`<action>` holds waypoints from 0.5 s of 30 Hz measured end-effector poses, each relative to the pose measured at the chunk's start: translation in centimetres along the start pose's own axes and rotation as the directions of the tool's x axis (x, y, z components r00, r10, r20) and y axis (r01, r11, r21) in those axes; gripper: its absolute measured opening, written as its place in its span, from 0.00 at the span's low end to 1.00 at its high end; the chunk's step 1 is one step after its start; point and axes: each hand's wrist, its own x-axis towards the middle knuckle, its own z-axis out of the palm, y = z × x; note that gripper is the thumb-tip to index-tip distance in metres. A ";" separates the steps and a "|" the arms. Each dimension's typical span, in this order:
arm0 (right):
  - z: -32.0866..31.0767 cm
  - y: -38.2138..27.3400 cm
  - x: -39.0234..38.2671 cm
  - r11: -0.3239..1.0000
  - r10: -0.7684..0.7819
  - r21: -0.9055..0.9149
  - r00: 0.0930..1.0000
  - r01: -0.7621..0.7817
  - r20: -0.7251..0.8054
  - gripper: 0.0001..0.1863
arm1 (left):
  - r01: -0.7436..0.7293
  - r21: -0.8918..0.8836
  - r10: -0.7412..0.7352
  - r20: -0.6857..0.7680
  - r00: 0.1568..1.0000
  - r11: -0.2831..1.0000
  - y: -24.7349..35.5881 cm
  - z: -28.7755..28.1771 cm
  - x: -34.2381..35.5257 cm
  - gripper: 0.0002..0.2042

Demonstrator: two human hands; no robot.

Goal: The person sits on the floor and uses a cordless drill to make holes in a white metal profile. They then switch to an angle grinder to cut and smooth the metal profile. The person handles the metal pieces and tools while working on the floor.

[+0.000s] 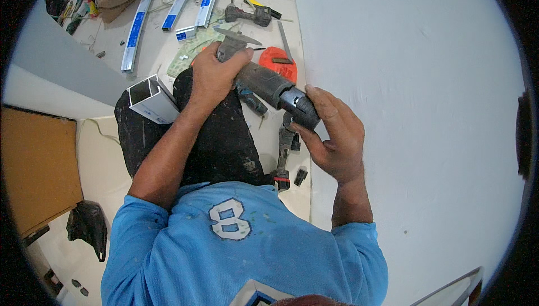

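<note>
The grinder (pixel 264 83) hangs between the two hands, above the right thigh, slanting from eleven o'clock at its head to four o'clock at its tail. Taking its middle as the clock's centre, the left hand (pixel 214 79) is at nine o'clock, closed around the head end, with the thumb across the top of the body. The right hand (pixel 341 132) is at four o'clock, gripping the tail end loosely, thumb on the lower side and fingers on the upper. The disc (pixel 240 37) stands out at eleven o'clock, just beyond the left hand and clear of the right. Beneath the grinder, towards seven o'clock, a teal tool (pixel 252 103) shows in part. A second tool (pixel 283 154) lies on the floor (pixel 295 196) at six o'clock, beside the right thigh, with a small black piece (pixel 301 176) near its red-marked end. At one o'clock is an orange disc (pixel 272 56), close to the grinder but lower down, on the floor. A drill (pixel 252 15) lies at twelve o'clock, farther off. A short channel (pixel 152 101) sits on the left thigh, near nine o'clock, left of the left forearm. Long strips (pixel 137 34) with blue labels lie on the floor between ten and eleven o'clock. A black bag (pixel 90 224) is well apart at eight o'clock, and the pale wall (pixel 426 109) fills three o'clock.
</note>
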 end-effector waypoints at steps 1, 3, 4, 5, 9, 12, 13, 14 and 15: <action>0.3 -0.5 0.0 0.999 0.015 -0.044 1.000 -0.014 0.013 0.41 | -0.021 0.000 0.021 -0.010 1.000 1.000 0.2 0.1 -0.1 0.26; 0.7 -0.9 0.2 0.996 0.027 -0.086 0.999 -0.025 0.020 0.43 | -0.030 0.017 0.030 0.001 1.000 0.999 -0.6 0.1 0.2 0.27; 0.9 -0.9 0.2 0.996 0.027 -0.084 1.000 -0.026 0.015 0.43 | -0.034 0.025 0.033 0.009 0.999 0.999 -0.7 0.1 0.3 0.27; 1.1 -0.7 0.2 0.996 0.027 -0.081 1.000 -0.026 0.010 0.43 | -0.026 0.008 0.026 0.005 1.000 1.000 -0.7 0.1 0.3 0.28; 1.8 0.6 0.2 0.998 -0.016 -0.065 1.000 0.016 0.005 0.45 | -0.056 0.040 0.056 0.015 0.998 0.998 -0.5 -0.2 0.6 0.29; 1.6 1.0 0.6 1.000 -0.010 -0.002 0.997 0.011 0.071 0.45 | -0.056 0.063 0.050 0.089 0.995 0.996 -1.0 -0.6 0.7 0.25; 1.6 1.2 1.0 0.999 -0.016 0.034 0.996 0.013 0.089 0.45 | -0.051 0.056 0.043 0.122 0.992 0.997 -1.0 -0.6 0.8 0.24; 1.5 1.3 1.2 0.997 -0.022 0.070 0.994 0.014 0.106 0.45 | -0.033 0.084 0.024 0.111 0.994 0.996 -0.8 -0.6 0.6 0.24; 1.6 1.2 1.2 0.999 -0.010 0.044 0.995 0.005 0.097 0.45 | -0.016 0.112 0.005 0.099 0.995 0.994 -0.5 -0.5 0.4 0.24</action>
